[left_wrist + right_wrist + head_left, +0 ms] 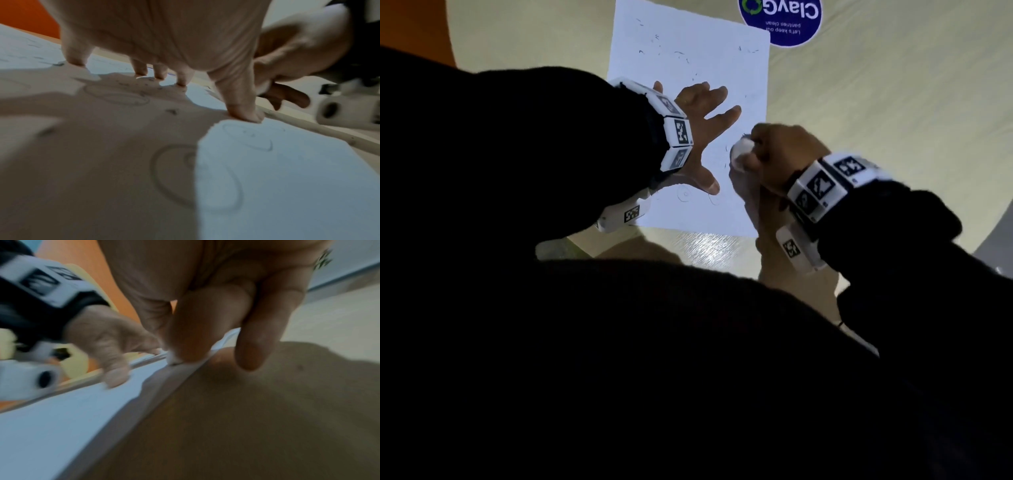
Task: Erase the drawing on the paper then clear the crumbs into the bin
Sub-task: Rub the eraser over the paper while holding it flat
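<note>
Table (893,137) under everything, pale wood. Paper (688,61) flat on it, near edge towards you. Your left hand (702,113) splayed wide, fingertips (244,113) pressing sheet, gripping nothing: likely pinning it so rubbing won't drag it. Your right hand (784,147) curled tight round white eraser (743,154), working right part of sheet. Faint pencil circles (195,177) remain near your left thumb. Crumbs (681,54) litter far half. Bin not in view.
</note>
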Demonstrator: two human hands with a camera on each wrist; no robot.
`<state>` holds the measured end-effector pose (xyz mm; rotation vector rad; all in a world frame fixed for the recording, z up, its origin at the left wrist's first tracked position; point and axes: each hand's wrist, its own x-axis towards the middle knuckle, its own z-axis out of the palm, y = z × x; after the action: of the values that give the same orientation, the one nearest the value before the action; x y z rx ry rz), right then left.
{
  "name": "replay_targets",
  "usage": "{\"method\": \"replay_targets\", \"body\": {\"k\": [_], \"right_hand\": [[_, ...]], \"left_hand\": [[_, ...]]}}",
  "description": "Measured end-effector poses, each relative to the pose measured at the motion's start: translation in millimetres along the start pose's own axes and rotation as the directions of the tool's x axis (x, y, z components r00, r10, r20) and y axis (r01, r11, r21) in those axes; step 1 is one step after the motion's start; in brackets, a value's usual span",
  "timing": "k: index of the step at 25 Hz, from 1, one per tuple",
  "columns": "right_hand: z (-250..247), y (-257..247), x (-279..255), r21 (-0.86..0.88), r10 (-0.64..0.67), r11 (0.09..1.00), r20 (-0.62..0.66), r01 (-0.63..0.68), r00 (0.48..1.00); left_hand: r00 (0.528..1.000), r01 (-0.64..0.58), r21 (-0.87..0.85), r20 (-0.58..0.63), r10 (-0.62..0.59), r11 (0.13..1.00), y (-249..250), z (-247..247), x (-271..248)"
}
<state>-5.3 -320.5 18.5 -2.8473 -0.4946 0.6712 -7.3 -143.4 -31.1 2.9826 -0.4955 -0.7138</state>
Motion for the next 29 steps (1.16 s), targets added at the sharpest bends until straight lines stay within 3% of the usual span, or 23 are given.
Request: {"method": "replay_targets", "body": {"k": [4, 9, 14, 18, 22, 26, 29], "right_hand": [[-7.8, 2.9, 16.0, 0.026, 0.037, 0.999, -0.023, -0.036, 0.999], [0.5, 5.7, 8.8, 0.076, 0.081, 0.994, -0.045, -0.077, 0.996], [11.8, 5.4, -7.2, -0.050, -0.031, 0.998, 0.013, 0.032, 0.999], [-13.2, 1.6, 18.1, -0.017, 0.020, 1.000, -0.039, -0.021, 0.999], [13.3, 4.2, -19.8, -0.059, -0.089, 0.994, 0.043, 0.092, 0.995], [-8.7, 3.2, 9.5, -0.104, -0.008, 0.995, -0.045, 0.003, 0.999], [1.9, 10.4, -0.3, -0.091, -0.049, 0.995, -0.037, 0.046, 0.998]], "left_hand": [[0.999, -0.023, 0.062, -0.039, 0.025, 0.998, -0.1, -4.3, 3.5], [0.996, 0.014, -0.062, -0.092, -0.020, 0.998, 14.7, 9.1, 3.4], [0.995, 0.007, -0.037, -0.099, -0.010, 0.999, 10.9, 10.1, 2.0], [0.997, 0.008, -0.036, -0.079, -0.011, 0.999, 11.5, 9.2, 3.8], [0.994, 0.020, -0.051, -0.103, -0.025, 0.999, 9.0, 11.4, 4.0], [0.996, 0.013, -0.049, -0.091, -0.017, 0.999, 11.0, 7.6, 5.2], [0.996, 0.028, -0.059, -0.079, -0.033, 0.998, 9.3, 8.0, 7.3]]}}
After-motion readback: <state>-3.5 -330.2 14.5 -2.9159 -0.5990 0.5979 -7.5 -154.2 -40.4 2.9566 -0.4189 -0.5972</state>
